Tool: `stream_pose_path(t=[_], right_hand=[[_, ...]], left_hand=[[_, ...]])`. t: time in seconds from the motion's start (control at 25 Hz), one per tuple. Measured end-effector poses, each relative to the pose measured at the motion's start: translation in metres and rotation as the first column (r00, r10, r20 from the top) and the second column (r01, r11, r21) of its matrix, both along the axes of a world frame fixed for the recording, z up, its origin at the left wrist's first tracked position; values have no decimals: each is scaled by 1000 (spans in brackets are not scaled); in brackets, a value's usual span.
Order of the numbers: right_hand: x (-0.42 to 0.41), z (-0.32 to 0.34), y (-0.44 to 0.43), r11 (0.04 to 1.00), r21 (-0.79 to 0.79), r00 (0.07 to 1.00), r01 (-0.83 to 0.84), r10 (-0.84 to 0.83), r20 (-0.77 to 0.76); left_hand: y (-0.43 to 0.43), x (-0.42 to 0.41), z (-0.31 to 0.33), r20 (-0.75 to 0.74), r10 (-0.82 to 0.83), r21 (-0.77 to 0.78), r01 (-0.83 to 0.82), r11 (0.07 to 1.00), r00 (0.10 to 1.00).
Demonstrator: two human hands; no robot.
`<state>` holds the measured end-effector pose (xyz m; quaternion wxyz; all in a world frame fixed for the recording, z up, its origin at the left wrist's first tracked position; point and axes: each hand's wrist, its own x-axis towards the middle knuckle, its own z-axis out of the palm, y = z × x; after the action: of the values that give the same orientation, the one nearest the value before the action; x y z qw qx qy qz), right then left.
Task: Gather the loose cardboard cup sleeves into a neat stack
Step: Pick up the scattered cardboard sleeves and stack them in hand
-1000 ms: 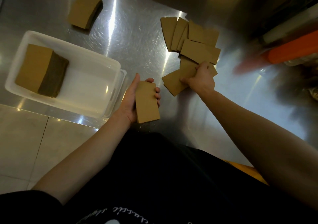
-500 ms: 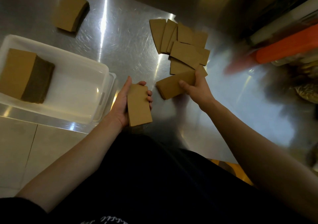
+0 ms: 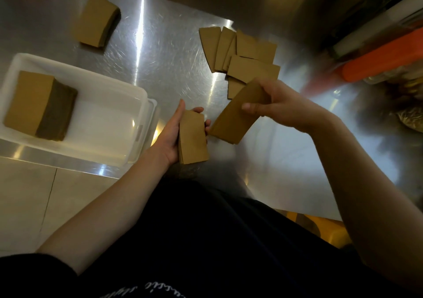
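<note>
My left hand [image 3: 170, 137] grips a small stack of brown cardboard sleeves [image 3: 193, 137] upright above the table's near edge. My right hand [image 3: 281, 105] pinches a single flat sleeve [image 3: 233, 119], lifted off the table and tilted, its lower end close to the held stack. Several loose sleeves [image 3: 245, 53] lie fanned and overlapping on the steel table behind my right hand.
A white plastic tub [image 3: 109, 114] at the left holds a thick sleeve stack [image 3: 36, 105]. Another stack [image 3: 96, 21] sits on the steel table [image 3: 160, 57] at the back left. An orange object [image 3: 384, 55] and blurred clutter line the right side.
My right hand has lifted one sleeve from the loose pile and brought it toward the stack in my left hand. The left hand has stayed almost still.
</note>
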<state>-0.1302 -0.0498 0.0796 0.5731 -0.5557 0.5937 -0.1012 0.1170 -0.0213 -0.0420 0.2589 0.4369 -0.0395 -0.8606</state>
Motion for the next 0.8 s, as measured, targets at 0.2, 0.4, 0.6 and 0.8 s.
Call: stream_pose_path(t=[0.2, 0.4, 0.6, 0.8], right_hand=[[27, 2, -7, 993, 15, 993, -114, 114, 15], [62, -33, 4, 962, -148, 957, -229, 195, -215], [77, -53, 17, 888, -336, 901, -313, 166, -401], [70, -64, 18, 866, -405, 907, -292, 116, -405]], left_hand=[[-3, -4, 7, 51, -84, -43, 86, 995, 995], [-2, -7, 14, 120, -149, -44, 156, 987, 981], [2, -10, 11, 81, -146, -58, 151, 987, 986], [2, -10, 9, 45, -139, -55, 142, 988, 989]])
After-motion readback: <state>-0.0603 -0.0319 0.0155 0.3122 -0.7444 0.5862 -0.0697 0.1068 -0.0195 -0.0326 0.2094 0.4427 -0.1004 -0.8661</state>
